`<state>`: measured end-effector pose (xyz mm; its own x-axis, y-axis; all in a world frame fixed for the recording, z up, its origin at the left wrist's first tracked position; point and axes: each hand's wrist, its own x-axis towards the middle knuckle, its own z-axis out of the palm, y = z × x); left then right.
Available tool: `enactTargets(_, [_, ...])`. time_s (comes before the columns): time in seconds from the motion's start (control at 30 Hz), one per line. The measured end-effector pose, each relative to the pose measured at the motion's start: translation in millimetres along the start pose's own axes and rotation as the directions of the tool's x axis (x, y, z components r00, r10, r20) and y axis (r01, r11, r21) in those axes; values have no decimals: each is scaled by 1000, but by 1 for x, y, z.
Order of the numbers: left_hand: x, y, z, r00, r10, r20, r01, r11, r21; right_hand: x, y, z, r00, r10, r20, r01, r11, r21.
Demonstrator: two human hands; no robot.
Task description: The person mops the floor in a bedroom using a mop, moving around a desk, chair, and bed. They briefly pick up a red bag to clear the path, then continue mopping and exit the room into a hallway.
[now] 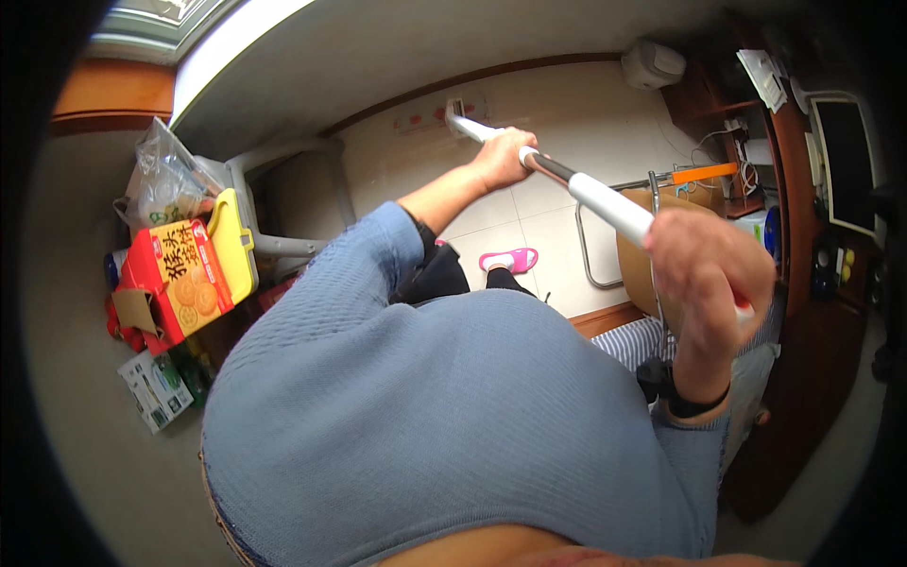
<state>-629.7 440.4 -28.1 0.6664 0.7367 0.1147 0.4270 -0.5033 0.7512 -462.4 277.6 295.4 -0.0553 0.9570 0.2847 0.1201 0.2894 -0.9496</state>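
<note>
So, far left there's a stack of clutter: a small white-and-green carton [159,389], then a red cookie box [196,274] with a brown cardboard flap sticking out, can't see what's in it. Beyond it sits a crinkly see-through plastic bag [168,180] with some stuff inside that I can't make out, and a smooth yellow plastic panel [231,244] leans right up against the red box. Just right of that is a chunky grey tubular frame [283,246], kinda close to the left arm.

Middle: a long mop-like pole [612,206] runs slantwise from the far floor back to the near right. Its far end meets a flat pale plate with reddish patches on the tile floor [491,219], a bit blurry. Shaft's mostly glossy white with a slim dark stretch. The left hand [503,159] has its fingers wrapped around the far part, and there's a pink slipper [510,260] on a foot below.

Right of the slipper, a bent metal tube frame [586,248] and a plain brown cardboard panel [635,269] crowd the space beside the pole. The right hand [710,274] is in a full fist around the near end. Past that: dark wooden furniture [803,416] and a monitor [846,165] with a pale border.
</note>
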Motion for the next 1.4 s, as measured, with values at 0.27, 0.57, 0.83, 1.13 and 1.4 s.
enactTargets(0.27, [-101, 48, -58, 941, 277, 192, -209, 926, -314, 5, -92, 66, 971, -42, 236, 2, 986, 165])
enactTargets(0.57, [-129, 11, -141, 883, 407, 234, -317, 885, -342, 28, -127, 181, 988, -38, 148, 37, 999, 10])
enactTargets(0.83, [-87, -42, -171, 907, 419, 46, -406, 897, -177, 66, -101, 233, 998, -65, 0, 65, 993, -98])
enactTargets(1.13, [-66, -113, -178, 961, 258, -100, -267, 959, -93, 100, -43, 250, 999, 7, 38, -3, 995, -101])
enactTargets(1.4, [-63, -117, -154, 968, 248, -35, -250, 966, -66, 88, -24, 218, 972, -89, 219, 100, 994, -43])
